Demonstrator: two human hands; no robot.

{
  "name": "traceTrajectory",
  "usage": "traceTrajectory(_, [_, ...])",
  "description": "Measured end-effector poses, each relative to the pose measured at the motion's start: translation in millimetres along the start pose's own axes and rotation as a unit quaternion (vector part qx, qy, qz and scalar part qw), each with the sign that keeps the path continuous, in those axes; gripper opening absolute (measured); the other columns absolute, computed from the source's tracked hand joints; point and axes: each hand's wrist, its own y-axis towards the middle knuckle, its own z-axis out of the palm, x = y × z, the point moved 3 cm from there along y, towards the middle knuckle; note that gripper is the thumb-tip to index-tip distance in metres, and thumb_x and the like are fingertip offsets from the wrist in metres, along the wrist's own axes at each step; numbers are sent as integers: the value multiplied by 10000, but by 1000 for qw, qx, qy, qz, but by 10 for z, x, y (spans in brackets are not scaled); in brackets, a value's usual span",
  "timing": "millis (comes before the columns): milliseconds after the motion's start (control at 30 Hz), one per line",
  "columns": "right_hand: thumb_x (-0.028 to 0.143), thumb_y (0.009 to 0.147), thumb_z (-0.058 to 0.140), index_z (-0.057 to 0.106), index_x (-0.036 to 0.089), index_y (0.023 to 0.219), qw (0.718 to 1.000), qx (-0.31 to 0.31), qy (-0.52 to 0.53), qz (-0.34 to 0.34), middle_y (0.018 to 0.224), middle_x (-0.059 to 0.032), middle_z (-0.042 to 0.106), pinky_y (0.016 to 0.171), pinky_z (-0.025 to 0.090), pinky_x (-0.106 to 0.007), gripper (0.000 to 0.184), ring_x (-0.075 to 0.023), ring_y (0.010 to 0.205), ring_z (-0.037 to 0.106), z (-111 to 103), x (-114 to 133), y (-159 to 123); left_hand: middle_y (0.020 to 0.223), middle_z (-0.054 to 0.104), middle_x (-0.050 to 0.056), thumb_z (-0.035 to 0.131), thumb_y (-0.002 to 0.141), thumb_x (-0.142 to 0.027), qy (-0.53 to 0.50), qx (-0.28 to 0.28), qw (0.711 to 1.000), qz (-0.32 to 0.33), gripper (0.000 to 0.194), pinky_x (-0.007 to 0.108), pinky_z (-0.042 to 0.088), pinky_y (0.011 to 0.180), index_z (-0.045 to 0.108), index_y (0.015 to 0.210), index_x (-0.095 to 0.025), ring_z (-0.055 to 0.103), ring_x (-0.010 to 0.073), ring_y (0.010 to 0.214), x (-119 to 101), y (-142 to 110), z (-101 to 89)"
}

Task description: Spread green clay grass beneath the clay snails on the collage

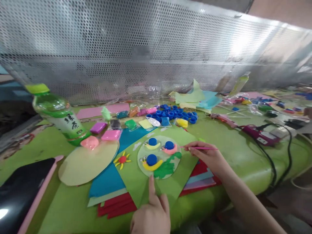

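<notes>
My left hand [151,216] rests at the table's near edge, its forefinger pressed on the green paper sheet [175,185] just below a pale round disc [141,154]. On the disc sit three clay snails with blue bottle-cap shells [151,159] and a patch of green clay [168,167]. My right hand [207,156] pinches a thin pink stick [203,148] whose tip points at the disc's right edge, beside the pink snail [169,148]. A small red and yellow clay sun [122,159] lies on blue paper [107,180] to the left.
A green tea bottle [58,115] stands at left beside a large pale circle [85,164] and pink clay. Clay packets [110,134] and several blue caps [175,114] lie behind. A glue gun [259,135] with black cable sits right. A dark tablet [19,191] is near left. Perforated metal screen behind.
</notes>
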Motion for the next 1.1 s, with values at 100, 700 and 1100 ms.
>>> traceTrajectory(100, [452, 828, 551, 653, 147, 937, 1000, -9, 10, -11, 875, -70, 685, 624, 498, -270, 340, -126, 654, 584, -199, -125, 132, 1216, 460, 333, 744, 584, -281, -85, 78, 993, 17, 399, 323, 449, 349, 650, 916, -81, 600, 244, 406, 92, 28, -59])
traceTrajectory(700, [168, 826, 560, 702, 197, 899, 916, 341, -48, -204, 851, -22, 699, 677, 486, -230, 162, -133, 746, 620, 440, 549, 26, 973, 631, 46, 447, 826, -498, -292, -144, 937, -124, 279, 273, 488, 734, 498, 863, -226, 596, 187, 924, 793, -322, 269])
traceTrajectory(1100, [198, 892, 499, 624, 179, 900, 886, 379, -74, -255, 889, -39, 649, 775, 478, -261, 127, -130, 828, 594, 406, 511, 43, 1113, 616, 9, 558, 796, -322, -283, -144, 941, -116, 189, 331, 465, 827, 485, 950, -241, 534, 192, 987, 590, -327, 331])
